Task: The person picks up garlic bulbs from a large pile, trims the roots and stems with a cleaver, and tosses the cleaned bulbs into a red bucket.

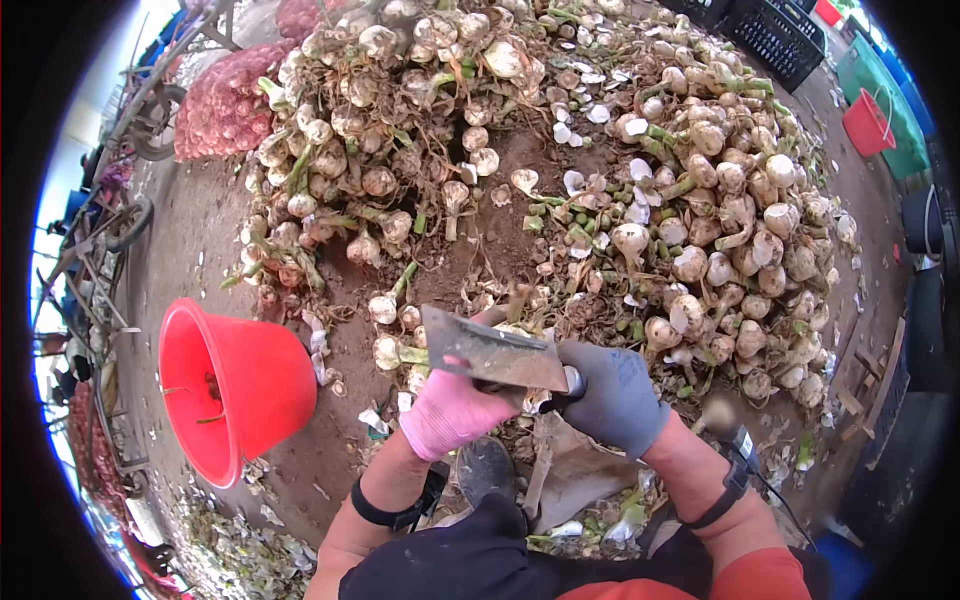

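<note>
My right hand (618,398), in a grey-blue glove, is closed round the handle of a cleaver (490,350). Its broad, dirt-smeared blade points left, across the front of my left hand (455,408). That hand wears a pink glove and is closed, with its fingers mostly behind the blade; what it grips is hidden. Just left of the blade, several pale bulbs (388,350) that look like garlic lie on the ground, some with green stalks.
Heaps of similar bulbs stand ahead left (375,180) and right (735,235), with white scraps between. A red bucket (285,385) lies tilted at left, bits of stalk inside. Behind are a filled red mesh sack (225,105) and a black crate (775,45). My boot (486,470) is below my hands.
</note>
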Available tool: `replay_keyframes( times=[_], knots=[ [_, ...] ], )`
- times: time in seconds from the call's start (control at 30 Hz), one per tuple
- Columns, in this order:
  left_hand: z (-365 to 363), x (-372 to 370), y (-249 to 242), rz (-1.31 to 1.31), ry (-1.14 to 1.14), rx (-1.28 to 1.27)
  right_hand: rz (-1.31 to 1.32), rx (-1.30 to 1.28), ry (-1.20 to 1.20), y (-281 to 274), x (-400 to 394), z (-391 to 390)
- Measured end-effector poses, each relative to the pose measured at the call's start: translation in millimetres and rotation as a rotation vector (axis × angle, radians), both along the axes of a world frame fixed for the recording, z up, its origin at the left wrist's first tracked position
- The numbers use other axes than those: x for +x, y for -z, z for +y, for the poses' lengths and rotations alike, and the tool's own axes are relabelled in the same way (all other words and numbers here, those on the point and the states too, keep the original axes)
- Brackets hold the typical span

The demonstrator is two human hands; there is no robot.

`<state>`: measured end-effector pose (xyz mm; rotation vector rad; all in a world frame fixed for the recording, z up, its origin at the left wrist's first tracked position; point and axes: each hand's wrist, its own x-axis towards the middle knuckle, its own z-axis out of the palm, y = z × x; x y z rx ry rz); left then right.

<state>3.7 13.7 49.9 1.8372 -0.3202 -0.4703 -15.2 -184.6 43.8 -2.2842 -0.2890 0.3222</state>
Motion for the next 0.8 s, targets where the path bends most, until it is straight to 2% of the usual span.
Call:
replay_keyframes(
  times=[0.1, 0.13, 0.17, 0.23, 0.4, 0.47, 0.5, 0.57, 0.6, 0.67, 0.7, 0.77, 0.8],
  knots=[
    [-1, -8, -8, 0.179, -0.099, -0.257, -0.016, -0.007, -0.028, -10, -4, 2],
    [0, -7, -4, 0.129, -0.092, -0.142, -0.044, 0.022, -0.038, -12, -5, 3],
    [2, -6, -2, 0.130, -0.090, -0.142, -0.044, 0.022, -0.037, -12, -6, 4],
    [6, -4, -1, -0.043, -0.067, 0.066, -0.044, 0.019, -0.072, -13, -9, 4],
    [-3, -7, -1, -0.159, -0.069, 0.186, -0.069, 0.023, -0.079, -2, -9, 4],
    [-7, -6, 2, -0.321, -0.095, 0.259, -0.062, 0.033, -0.078, 5, -8, 5],
    [-10, -7, -1, -0.319, -0.097, 0.259, -0.122, 0.062, -0.069, 8, -8, 5],
    [-16, -10, -9, 0.097, -0.158, -0.004, -0.175, 0.095, -0.057, 20, -8, 3],
    [-17, -13, -2, 0.098, -0.158, -0.002, -0.166, 0.079, 0.000, 30, -6, -1],
    [-19, -21, 15, 0.027, -0.206, 0.230, -0.100, -0.041, 0.197, 69, 7, -31],
    [-27, -23, -7, -0.164, -0.211, 0.197, -0.040, -0.139, 0.349, 88, 16, -48],
    [-18, -12, 10, -0.071, -0.351, 0.242, -0.100, -0.103, 0.365, 76, 24, -42],
    [-16, -17, 11, 0.032, -0.345, 0.220, -0.085, -0.093, 0.421, 71, 2, -42]
  ],
)
